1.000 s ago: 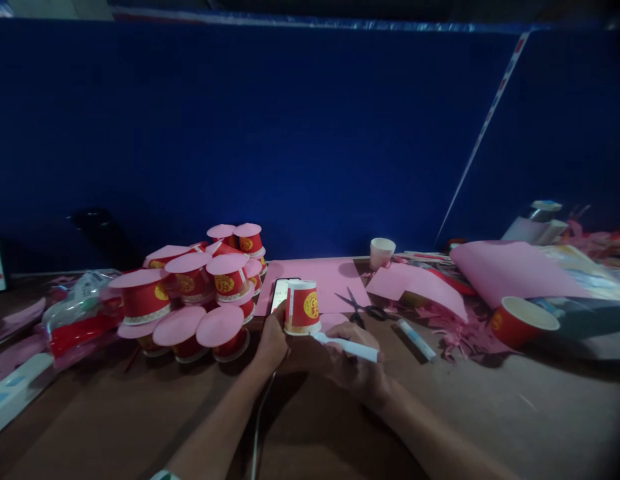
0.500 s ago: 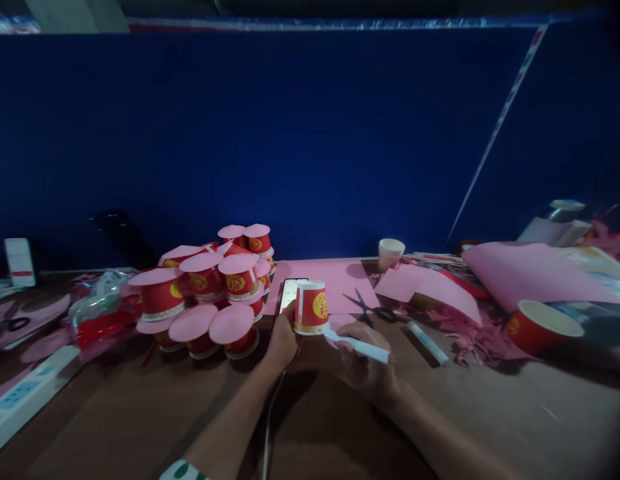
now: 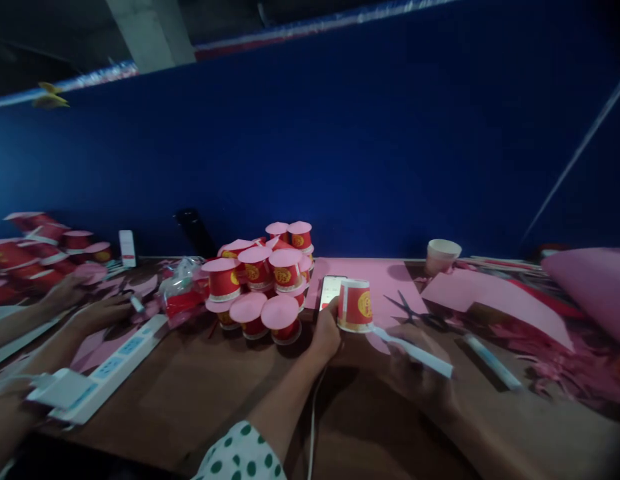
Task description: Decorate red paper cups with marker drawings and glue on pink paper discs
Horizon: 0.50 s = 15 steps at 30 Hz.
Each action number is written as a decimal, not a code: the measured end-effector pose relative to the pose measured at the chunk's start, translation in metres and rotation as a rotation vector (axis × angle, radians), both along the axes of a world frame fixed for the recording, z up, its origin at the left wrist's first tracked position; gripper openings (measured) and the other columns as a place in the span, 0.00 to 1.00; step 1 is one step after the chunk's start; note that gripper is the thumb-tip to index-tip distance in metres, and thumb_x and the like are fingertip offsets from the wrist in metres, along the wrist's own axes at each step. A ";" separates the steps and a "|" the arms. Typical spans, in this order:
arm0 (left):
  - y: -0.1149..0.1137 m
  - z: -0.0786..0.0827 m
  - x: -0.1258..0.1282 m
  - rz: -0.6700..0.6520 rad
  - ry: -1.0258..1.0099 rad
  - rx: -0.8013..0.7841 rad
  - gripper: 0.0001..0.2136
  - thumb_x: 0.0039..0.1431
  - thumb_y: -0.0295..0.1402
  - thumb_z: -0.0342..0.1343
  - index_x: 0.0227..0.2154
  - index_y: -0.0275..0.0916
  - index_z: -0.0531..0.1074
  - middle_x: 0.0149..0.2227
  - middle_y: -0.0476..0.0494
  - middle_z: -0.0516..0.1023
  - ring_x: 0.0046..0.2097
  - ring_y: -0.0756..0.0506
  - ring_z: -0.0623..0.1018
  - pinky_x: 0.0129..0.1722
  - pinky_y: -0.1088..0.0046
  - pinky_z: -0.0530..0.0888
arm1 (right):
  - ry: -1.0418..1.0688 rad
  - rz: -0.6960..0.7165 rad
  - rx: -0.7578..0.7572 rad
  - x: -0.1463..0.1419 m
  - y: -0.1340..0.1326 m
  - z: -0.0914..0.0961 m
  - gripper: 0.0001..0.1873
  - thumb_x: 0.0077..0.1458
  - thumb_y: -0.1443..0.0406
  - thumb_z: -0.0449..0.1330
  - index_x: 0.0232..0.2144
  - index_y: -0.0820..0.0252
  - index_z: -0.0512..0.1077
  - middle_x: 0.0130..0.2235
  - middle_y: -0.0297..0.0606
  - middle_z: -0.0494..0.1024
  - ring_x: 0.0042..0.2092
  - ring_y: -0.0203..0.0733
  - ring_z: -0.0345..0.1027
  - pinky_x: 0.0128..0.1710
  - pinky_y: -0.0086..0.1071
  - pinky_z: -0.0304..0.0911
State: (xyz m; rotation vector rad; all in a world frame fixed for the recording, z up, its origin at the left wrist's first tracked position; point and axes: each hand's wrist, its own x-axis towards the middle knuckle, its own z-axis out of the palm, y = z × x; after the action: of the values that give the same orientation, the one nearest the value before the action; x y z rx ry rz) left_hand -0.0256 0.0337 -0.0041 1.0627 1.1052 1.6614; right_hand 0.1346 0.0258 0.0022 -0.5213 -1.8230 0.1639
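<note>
My left hand grips an upside-down red paper cup with a gold emblem, which stands on a pink paper piece on the brown table. My right hand is closed around a white glue stick whose tip points at the cup's base. Just behind the cup lies a lit phone. Left of my left hand sits a pile of red cups capped with pink paper discs.
Scissors, a second glue stick, a white cup and pink paper sheets lie to the right. A white power strip lies at left, where another person's hands work beside more red cups.
The view has swung left, so the cup and my hands now sit further right in the picture. Another person's hands and more cups have come into sight at left. My grips are unchanged.
</note>
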 end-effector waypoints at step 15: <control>-0.007 0.017 0.002 -0.034 0.023 -0.105 0.12 0.58 0.37 0.53 0.42 0.36 0.71 0.42 0.42 0.75 0.42 0.43 0.75 0.40 0.64 0.74 | 0.004 0.057 0.039 0.003 0.004 0.001 0.12 0.53 0.71 0.57 0.40 0.56 0.71 0.32 0.39 0.76 0.33 0.43 0.71 0.31 0.36 0.67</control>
State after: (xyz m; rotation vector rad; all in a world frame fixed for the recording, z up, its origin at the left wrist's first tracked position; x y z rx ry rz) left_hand -0.0235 0.0266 0.0127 1.0302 1.1703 1.5506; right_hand 0.1376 0.0296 0.0031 -0.4421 -1.8344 0.1676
